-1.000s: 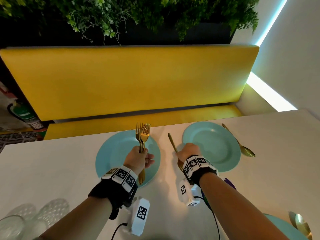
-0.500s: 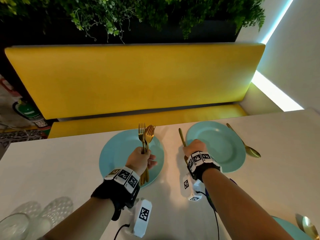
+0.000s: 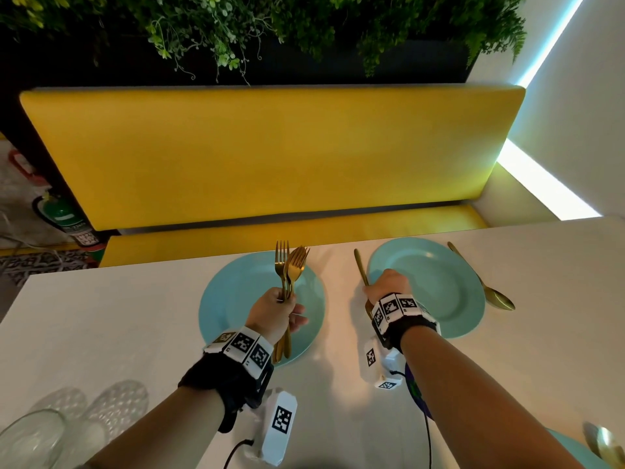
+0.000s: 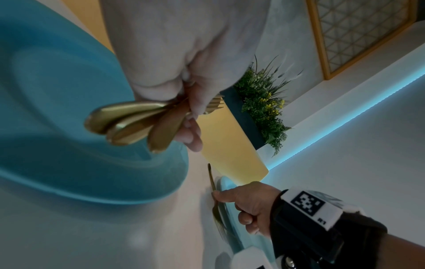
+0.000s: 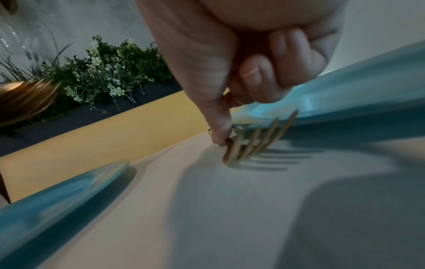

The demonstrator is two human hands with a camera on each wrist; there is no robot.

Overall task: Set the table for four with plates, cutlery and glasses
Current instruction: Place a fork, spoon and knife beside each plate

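Two light blue plates sit at the table's far edge, the left plate [image 3: 233, 299] and the right plate [image 3: 439, 289]. Above the left plate my left hand [image 3: 275, 308] grips several gold forks [image 3: 291, 265] upright, tines up; their handles [image 4: 128, 123] stick out below my fist. My right hand [image 3: 384, 287] pinches one gold fork [image 3: 360, 270] just left of the right plate. Its tines [image 5: 257, 141] touch the table and point towards me, and its handle points at the bench. A gold spoon [image 3: 487, 286] lies right of the right plate.
A yellow bench [image 3: 270, 157] runs behind the table, with plants above it. Clear glasses [image 3: 33, 438] stand at the near left. A third blue plate [image 3: 568, 451] with a gold spoon [image 3: 605, 445] shows at the near right corner. A white wall is on the right.
My right hand has brought the single fork a little closer to the right plate's left rim. My left hand keeps the bunch of forks over the left plate.
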